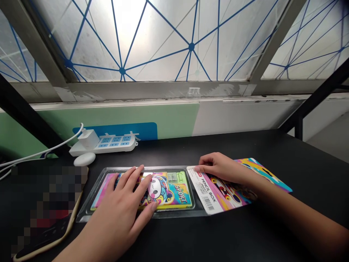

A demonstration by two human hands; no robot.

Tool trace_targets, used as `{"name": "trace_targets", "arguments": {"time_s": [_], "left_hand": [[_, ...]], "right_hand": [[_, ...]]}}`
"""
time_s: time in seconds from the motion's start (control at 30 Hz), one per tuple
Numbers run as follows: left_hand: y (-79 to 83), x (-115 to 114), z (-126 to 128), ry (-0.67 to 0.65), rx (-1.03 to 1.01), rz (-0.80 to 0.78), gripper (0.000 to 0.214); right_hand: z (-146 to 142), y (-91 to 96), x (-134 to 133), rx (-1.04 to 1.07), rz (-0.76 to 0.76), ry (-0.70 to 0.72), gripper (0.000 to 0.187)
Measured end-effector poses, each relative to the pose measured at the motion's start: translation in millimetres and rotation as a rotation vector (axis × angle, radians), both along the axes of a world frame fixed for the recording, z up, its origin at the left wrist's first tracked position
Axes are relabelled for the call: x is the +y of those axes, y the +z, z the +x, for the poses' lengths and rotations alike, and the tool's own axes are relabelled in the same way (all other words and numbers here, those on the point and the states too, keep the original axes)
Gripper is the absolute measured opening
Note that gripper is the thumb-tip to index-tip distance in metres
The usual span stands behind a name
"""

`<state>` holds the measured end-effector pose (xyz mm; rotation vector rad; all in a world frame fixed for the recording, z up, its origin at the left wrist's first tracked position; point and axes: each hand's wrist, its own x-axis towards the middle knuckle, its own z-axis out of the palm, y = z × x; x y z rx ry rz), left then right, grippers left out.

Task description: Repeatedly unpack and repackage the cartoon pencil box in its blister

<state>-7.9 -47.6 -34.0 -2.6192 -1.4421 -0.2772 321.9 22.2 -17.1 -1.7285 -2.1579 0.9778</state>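
Beneath the colourful pencil box (174, 196), a black counter (174, 240); around it, a clear plastic tray (177, 213); to its right, a printed card (218, 194). Over the pencil box, left hand (131, 203), fingers spread, grasping nothing; just right of it, right hand (219, 166) at the card's corner, fingers curled; cannot tell if pinching.

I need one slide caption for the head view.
Left hand spread over a pencil box in its clear tray, right hand at the printed card.
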Motion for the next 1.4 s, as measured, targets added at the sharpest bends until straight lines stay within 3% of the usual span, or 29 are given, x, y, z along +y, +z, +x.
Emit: {"name": "trace_targets", "arguments": {"time_s": [0.27, 0.73, 1.4], "left_hand": [[-3.3, -1, -1, 0.017, 0.011, 0.001, 0.055], [-5.2, -3, 2, 0.035, 0.036, -0.015, 0.056], [-7.4, -8, 2, 0.034, 0.013, -0.037, 0.062]], "right_hand": [[-4, 4.9, -5, -0.050, 0.099, -0.079, 0.046], [-16, 0.4, -12, -0.057, 0.134, -0.125, 0.042], [-20, -0.7, -9, -0.023, 0.141, -0.092, 0.034]]}}
